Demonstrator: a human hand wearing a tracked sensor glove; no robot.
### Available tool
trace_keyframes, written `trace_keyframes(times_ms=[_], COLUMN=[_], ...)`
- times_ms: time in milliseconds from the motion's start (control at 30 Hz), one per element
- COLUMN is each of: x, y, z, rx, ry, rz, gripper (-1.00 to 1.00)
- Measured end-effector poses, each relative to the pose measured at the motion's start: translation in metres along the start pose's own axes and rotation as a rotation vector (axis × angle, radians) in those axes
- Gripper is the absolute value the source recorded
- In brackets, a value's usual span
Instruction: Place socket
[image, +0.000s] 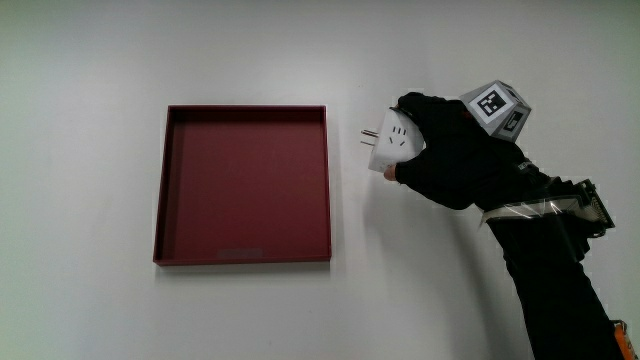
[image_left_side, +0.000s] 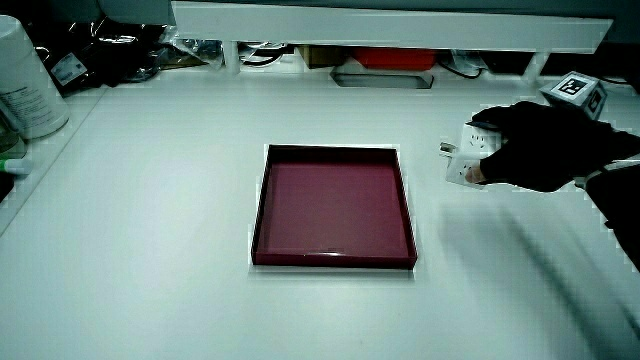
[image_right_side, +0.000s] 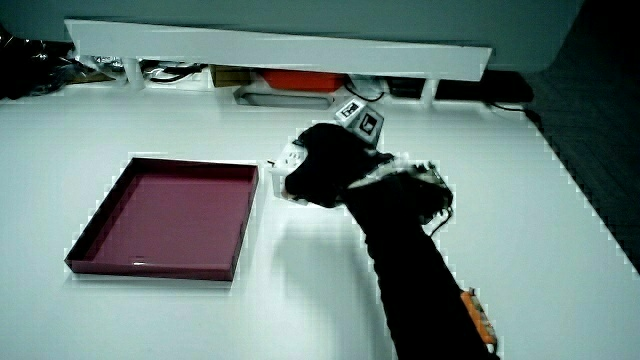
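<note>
A white socket adapter (image: 392, 144) with metal prongs pointing toward the tray is held in the gloved hand (image: 432, 150), beside the dark red square tray (image: 246, 117). The fingers wrap over the socket's body, and the patterned cube (image: 497, 108) sits on the back of the hand. The tray holds nothing. In both side views the socket (image_left_side: 468, 156) (image_right_side: 290, 160) shows in the hand's (image_left_side: 535, 146) (image_right_side: 320, 165) grasp, close to the tray's (image_left_side: 334, 258) (image_right_side: 150, 265) rim. Whether the socket rests on the table or hangs just above it I cannot tell.
A low white partition (image_left_side: 390, 22) stands at the table's edge farthest from the person, with cables and boxes under it. A white canister (image_left_side: 25, 80) stands near a table corner. The forearm (image: 550, 270) reaches in from the person's edge.
</note>
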Motion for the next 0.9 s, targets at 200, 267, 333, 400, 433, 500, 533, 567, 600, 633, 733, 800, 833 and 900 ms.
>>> trace_keyframes(times_ms=[200,267,333,400,433,500,533,567,600,633,733,800,833,900], x=[0.026,0.032,0.04,0.047,0.049,0.055,0.058,0.059,0.063,0.063,0.064,0.066,0.062,0.063], y=[0.009,0.011,0.013,0.016,0.016,0.019,0.02,0.02,0.021,0.021,0.02,0.022,0.02,0.02], z=[-0.008,-0.011,-0.014,-0.018,-0.02,-0.024,-0.026,-0.026,-0.027,-0.027,-0.028,-0.029,-0.029,-0.029], rx=[-0.02,-0.024,-0.025,-0.035,-0.034,-0.051,-0.048,-0.041,-0.044,-0.055,-0.045,-0.044,-0.042,-0.047], ry=[0.008,0.018,0.01,0.013,0.018,0.006,0.013,0.008,0.01,0.016,0.028,0.031,0.037,0.045], rz=[-0.074,-0.09,-0.12,-0.132,-0.139,-0.156,-0.164,-0.167,-0.165,-0.172,-0.167,-0.165,-0.155,-0.161], gripper=[0.0,0.0,0.0,0.0,0.0,0.0,0.0,0.0,0.0,0.0,0.0,0.0,0.0,0.0])
